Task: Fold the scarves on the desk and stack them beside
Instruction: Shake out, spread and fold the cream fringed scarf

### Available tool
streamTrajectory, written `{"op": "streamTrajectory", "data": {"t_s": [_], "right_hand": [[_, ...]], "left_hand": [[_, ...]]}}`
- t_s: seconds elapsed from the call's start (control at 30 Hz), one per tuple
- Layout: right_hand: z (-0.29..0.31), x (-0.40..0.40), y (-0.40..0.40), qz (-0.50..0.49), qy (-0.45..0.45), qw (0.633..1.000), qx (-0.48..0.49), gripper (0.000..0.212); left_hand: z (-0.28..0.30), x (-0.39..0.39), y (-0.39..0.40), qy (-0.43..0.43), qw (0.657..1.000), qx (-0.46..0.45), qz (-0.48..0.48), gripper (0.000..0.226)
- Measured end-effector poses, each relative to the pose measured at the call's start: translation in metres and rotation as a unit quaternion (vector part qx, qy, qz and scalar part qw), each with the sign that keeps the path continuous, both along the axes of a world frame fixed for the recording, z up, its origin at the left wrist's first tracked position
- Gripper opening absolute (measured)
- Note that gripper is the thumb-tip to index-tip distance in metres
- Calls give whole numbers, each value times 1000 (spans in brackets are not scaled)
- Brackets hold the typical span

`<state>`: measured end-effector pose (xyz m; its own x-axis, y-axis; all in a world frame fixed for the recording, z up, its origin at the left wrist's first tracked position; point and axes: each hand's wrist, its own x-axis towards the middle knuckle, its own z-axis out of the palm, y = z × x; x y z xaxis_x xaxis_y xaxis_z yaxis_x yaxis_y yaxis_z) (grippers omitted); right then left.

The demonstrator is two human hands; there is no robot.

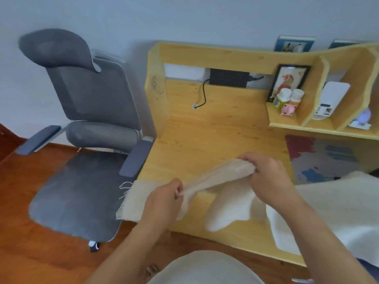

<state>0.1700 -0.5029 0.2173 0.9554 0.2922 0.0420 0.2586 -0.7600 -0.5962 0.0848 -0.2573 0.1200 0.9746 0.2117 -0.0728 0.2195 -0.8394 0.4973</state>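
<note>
Head view. Left hand (164, 196) pinched the beige scarf (215, 177) near the tabletop's (205, 140) front-left edge; right hand (266, 173) gripped the same scarf in a bunch, raised a little above the wood. The stretch between them was taut. Fringed end (127, 199) overhung the left edge. White fabric (328, 206) lay to the right. Grey office chair (86, 119) stood beside the desk, left.

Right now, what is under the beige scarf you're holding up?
Bare wooden desk shows beneath the raised span of the beige scarf between the left hand and right hand. Its fringed end lies on the desk edge; whatever is under that part is covered.
</note>
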Motion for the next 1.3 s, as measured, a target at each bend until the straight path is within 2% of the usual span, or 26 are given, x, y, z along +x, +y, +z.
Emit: {"op": "streamTrajectory", "data": {"t_s": [0.07, 0.13, 0.2, 0.23, 0.27, 0.33, 0.4, 0.5, 0.57, 0.63, 0.7, 0.77, 0.8, 0.87, 0.9, 0.97, 1.0, 1.03, 1.07, 1.13, 1.23, 1.3], "right_hand": [[14, 2, -3, 17, 10, 999, 25, 40], [21, 5, -4, 15, 29, 998, 59, 27], [23, 7, -2, 14, 50, 996, 71, 20], [24, 9, -1, 13, 60, 996, 60, 22], [24, 10, 1, 13, 69, 997, 37, 26], [26, 11, 4, 11, 86, 996, -1, 32], [30, 9, 7, -2, 103, 995, -2, 40], [37, 6, 6, -33, 102, 994, 6, 50], [41, 7, 1, -48, 80, 996, 9, 47], [44, 9, -3, -60, 61, 996, 21, 41], [43, 12, -9, -69, 40, 996, 25, 36], [33, 16, -16, -71, 18, 997, -7, 37], [27, 17, -20, -70, 11, 997, -32, 41], [12, 23, -30, -88, 15, 994, -68, 44], [7, 26, -34, -102, 18, 991, -87, 44], [-1, 34, -42, -96, 24, 986, -136, 32], [-5, 38, -43, -78, 31, 982, -168, 23], [-8, 42, -41, -59, 38, 976, -204, 22], [-11, 46, -37, -42, 38, 970, -235, 25], [-15, 54, -25, -33, -11, 970, -239, 22], [-13, 65, -10, -81, -162, 975, -129, 27], [-7, 66, -6, -118, -267, 954, -70, 34]], "left_hand": [[-26, -7, 30, -4, 993, -29, 116, 24], [-39, -9, 51, -30, 973, -128, 190, 24], [-35, -12, 53, -43, 951, -247, 179, 17], [-30, -15, 46, -35, 945, -293, 142, 10], [-26, -17, 35, -12, 946, -310, 87, 15], [-18, -20, 1, 46, 964, -262, -22, 51], [-21, -17, -38, 72, 974, -202, -74, 71], [-41, -10, -74, 101, 981, -147, -77, 76], [-58, -8, -79, 111, 987, -87, -80, 57], [-71, -3, -74, 108, 986, -128, -4, 32], [-78, 3, -59, 100, 957, -239, 132, 11], [-83, 7, -40, 107, 906, -332, 240, 19], [-82, 5, -28, 100, 892, -353, 263, 24], [-68, -4, -1, 83, 922, -311, 215, 28], [-58, -8, 17, 76, 953, -248, 154, 29], [-39, -10, 65, 109, 993, -53, 5, 29], [-27, -4, 92, 123, 990, 45, -50, 25], [-17, 8, 121, 111, 984, 124, -62, 19], [-2, 21, 146, 77, 983, 161, -34, 11], [37, 52, 187, -20, 982, 172, 69, 17], [108, 91, 212, -172, 957, 181, 150, 25], [141, 99, 218, -237, 935, 198, 173, 24]]}}
